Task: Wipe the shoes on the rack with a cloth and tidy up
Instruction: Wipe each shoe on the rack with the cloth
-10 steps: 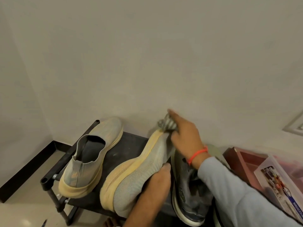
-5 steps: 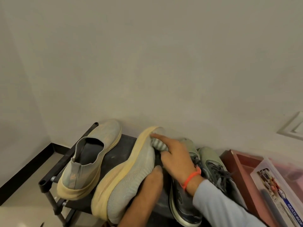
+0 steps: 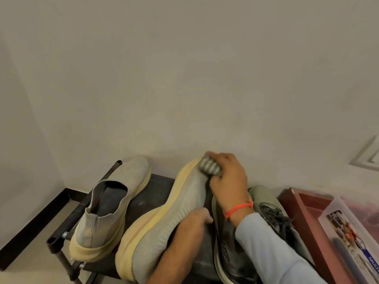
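A grey knit slip-on shoe with a yellow sole point(image 3: 164, 218) lies tilted on its side on the black shoe rack point(image 3: 155, 193). My left hand point(image 3: 188, 230) grips it at the heel opening. My right hand point(image 3: 229, 179), with an orange band at the wrist, presses a striped grey cloth point(image 3: 209, 167) against the shoe's toe. The matching slip-on point(image 3: 108, 208) stands upright on the rack's left side. A pair of green-grey lace-up sneakers point(image 3: 272, 214) sits on the right, partly hidden by my right arm.
A pale wall stands directly behind the rack, with a black skirting board point(image 3: 34, 228) at lower left. A reddish tray point(image 3: 303, 214) holding a clear plastic box with a printed label point(image 3: 352, 238) lies to the right of the rack.
My right hand drew the cloth back along the shoe, then pushed it forward to the toe again. The left hand kept its hold on the shoe.
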